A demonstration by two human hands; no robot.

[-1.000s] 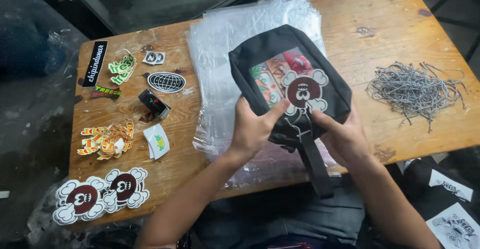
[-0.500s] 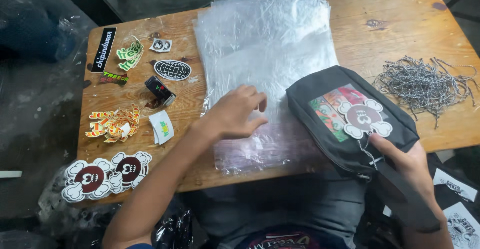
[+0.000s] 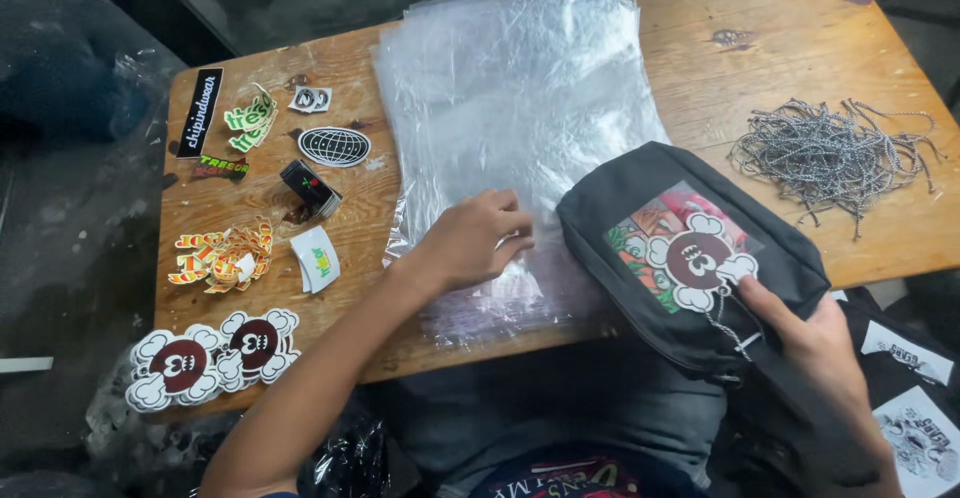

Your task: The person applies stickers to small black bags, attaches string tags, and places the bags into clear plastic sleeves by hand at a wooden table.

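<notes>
A black pouch [image 3: 690, 258] with a colourful cartoon patch on its front is held at the near right edge of the wooden table [image 3: 780, 68], partly overhanging it. It is clamped at its lower right corner by the right hand [image 3: 810, 343], thumb on the front face and the other fingers hidden behind. The pouch is judged to be light and soft: the fabric sags a little, so it would be best taken by a corner or by the dark strap that hangs below it. Whether anything is inside cannot be told, since no opening is shown.

Just left of the pouch lies a stack of clear plastic bags [image 3: 510, 108], flat and empty. The left hand [image 3: 475, 238] is laid on the near part of that stack, fingers bent together and pressed on the top sheet; no grip around anything is seen. The bags are judged thin, slippery and apt to cling together, so a single one would be easiest peeled up at an edge.

Right of the pouch, further back, a loose heap of grey cords [image 3: 830, 153] is spread. Far left of the pouch, beyond the bags, stickers [image 3: 215, 353] are set out in small groups.
</notes>
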